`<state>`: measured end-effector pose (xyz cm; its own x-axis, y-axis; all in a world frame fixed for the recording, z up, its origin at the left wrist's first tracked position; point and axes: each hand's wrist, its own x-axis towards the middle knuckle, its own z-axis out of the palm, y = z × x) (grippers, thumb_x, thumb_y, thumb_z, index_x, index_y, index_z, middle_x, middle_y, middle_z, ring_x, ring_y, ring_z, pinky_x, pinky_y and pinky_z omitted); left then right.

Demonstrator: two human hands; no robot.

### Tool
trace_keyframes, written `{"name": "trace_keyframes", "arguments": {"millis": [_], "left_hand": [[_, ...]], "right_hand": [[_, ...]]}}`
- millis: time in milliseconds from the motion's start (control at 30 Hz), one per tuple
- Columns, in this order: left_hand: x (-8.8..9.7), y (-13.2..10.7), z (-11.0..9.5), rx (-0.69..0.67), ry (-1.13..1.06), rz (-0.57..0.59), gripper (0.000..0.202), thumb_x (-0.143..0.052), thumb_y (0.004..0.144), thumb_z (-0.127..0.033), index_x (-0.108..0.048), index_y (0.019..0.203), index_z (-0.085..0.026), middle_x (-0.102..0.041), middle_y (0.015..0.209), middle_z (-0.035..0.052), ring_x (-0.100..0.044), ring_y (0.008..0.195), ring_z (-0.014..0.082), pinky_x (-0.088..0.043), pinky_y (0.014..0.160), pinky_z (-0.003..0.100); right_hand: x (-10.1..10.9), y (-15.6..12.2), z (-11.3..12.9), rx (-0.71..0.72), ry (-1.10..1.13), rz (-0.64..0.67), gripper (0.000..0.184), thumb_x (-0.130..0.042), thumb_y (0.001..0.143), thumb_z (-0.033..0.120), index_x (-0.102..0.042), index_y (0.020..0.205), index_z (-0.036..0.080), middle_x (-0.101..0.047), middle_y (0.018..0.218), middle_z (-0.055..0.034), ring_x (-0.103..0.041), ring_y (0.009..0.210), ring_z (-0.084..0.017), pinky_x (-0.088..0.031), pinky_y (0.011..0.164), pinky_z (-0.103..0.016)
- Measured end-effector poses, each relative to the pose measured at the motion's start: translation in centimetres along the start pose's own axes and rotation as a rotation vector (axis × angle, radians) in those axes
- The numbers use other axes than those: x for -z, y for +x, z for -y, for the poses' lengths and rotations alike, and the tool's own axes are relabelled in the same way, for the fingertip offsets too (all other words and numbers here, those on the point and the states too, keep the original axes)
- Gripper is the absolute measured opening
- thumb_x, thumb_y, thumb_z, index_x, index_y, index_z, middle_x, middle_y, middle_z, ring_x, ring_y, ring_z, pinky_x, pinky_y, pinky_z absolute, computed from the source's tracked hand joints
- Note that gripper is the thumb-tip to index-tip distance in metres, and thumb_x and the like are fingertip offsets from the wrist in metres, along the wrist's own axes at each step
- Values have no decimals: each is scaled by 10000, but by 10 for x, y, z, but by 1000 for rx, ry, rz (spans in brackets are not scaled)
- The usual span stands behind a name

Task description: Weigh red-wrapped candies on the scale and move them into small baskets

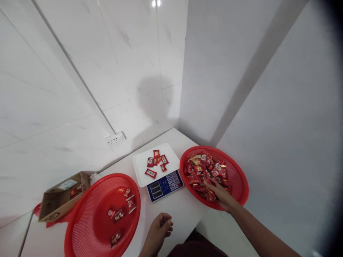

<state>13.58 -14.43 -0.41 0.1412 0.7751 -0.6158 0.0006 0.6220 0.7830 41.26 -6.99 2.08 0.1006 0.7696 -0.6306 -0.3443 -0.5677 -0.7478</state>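
My right hand [219,194] reaches into the red basket [239,175] on the right, its fingers closed around red-wrapped candies [211,194]; its fingertips are partly hidden among the heap. Over the table's front part, my left hand [160,228] hovers with loosely curled fingers and nothing visible in it. Between and beyond the hands stands a digital scale [166,185] with a blue keypad panel. Several small red packets [150,173] lie on its white tray [139,166].
A second red basket [80,228] at the left holds several scattered packets [118,214]. Behind it sits an open cardboard box [57,200] with red packets inside. The white table [174,137] meets a tiled wall with a power socket [115,138] and a grey wall at right.
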Motion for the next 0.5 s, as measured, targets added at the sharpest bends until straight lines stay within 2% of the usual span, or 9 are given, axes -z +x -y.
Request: {"name": "trace_keyframes", "arguments": {"millis": [133, 300, 400, 500], "left_hand": [[-4, 6, -8, 16, 2, -37, 292, -621, 617, -382, -544, 811, -178, -588, 742, 10, -547, 673, 133, -394, 642, 275], [-17, 15, -21, 19, 7, -60, 315, -629, 609, -402, -548, 818, -180, -586, 755, 9, -552, 699, 136, -399, 662, 276], [-24, 18, -29, 1, 14, -91, 299, -620, 627, -390, -549, 831, -183, -585, 776, 10, -547, 716, 136, -401, 673, 277], [-28, 21, -34, -25, 30, -128, 284, -621, 632, -376, -549, 831, -186, -578, 781, 6, -540, 726, 137, -402, 680, 277]], "right_hand": [[29, 28, 7, 42, -72, -75, 681, -684, 683, 346, -369, 1285, 306, -675, 1007, -33, -664, 827, -184, -547, 741, -341], [60, 65, -1, 152, -269, -113, 663, -662, 670, 374, -419, 1276, 254, -655, 1058, -77, -642, 901, -239, -526, 777, -383], [67, 90, -9, 292, -513, -144, 631, -618, 677, 413, -447, 1257, 233, -597, 1165, -86, -569, 1047, -256, -459, 891, -393], [61, 117, -9, 513, -761, -200, 670, -556, 695, 451, -394, 1292, 194, -497, 1281, -105, -452, 1183, -255, -355, 991, -411]]}}
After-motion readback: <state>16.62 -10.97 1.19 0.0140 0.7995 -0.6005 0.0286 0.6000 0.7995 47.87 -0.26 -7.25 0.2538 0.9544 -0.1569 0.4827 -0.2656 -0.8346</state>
